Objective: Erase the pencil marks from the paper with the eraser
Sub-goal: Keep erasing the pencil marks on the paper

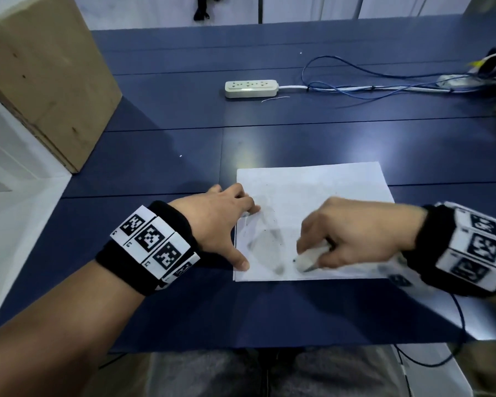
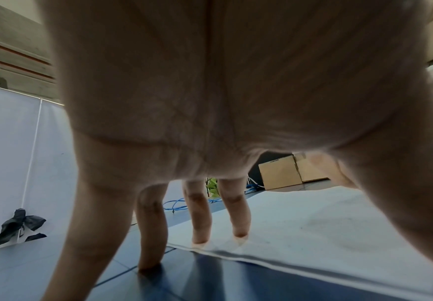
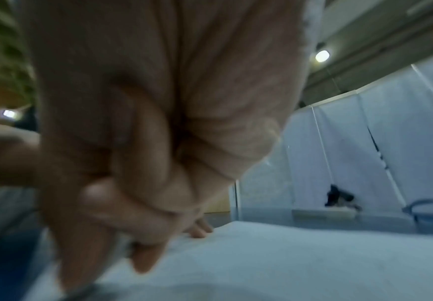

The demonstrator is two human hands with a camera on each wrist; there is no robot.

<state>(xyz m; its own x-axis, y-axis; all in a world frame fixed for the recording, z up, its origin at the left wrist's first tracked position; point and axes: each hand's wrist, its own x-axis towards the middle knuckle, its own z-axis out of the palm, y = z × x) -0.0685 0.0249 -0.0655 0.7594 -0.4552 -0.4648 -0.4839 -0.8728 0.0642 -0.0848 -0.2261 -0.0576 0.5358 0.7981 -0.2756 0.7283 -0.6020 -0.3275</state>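
**A:** What is in front of the person?

**B:** A dark blue table (image 1: 166,156). A large cardboard box (image 1: 40,73) stands at its far left corner, and a white power strip (image 1: 251,88) with trailing cables lies toward the far edge. Close to the near edge, right of centre, lies a white sheet of paper (image 1: 327,190). A grey smudge of pencil marks (image 1: 267,247) covers its near left part.

**A:** And the hands?

**B:** The left hand (image 1: 221,222) is spread flat, fingers straight, pinning the paper's left edge. The left wrist view shows two fingertips (image 2: 239,232) pressing just inside that edge and the others resting on the table. The right hand (image 1: 352,236) is curled around a white eraser (image 1: 309,257), holding its tip down on the paper near the near edge, just right of the smudge. That hand looks blurred, so it is probably rubbing.

**A:** What could go wrong from here?

**B:** I think the biggest risk is the paper itself. It is held on one side only, so a hard stroke away from the left hand could buckle or crease it, or tear it at the near edge. A stroke running off that edge would drag the eraser onto the table. The eraser's tip looks grey, so it may smear graphite rather than lift it. Lastly, the left thumb (image 1: 241,263) sits just beside the smudge and could get bumped.
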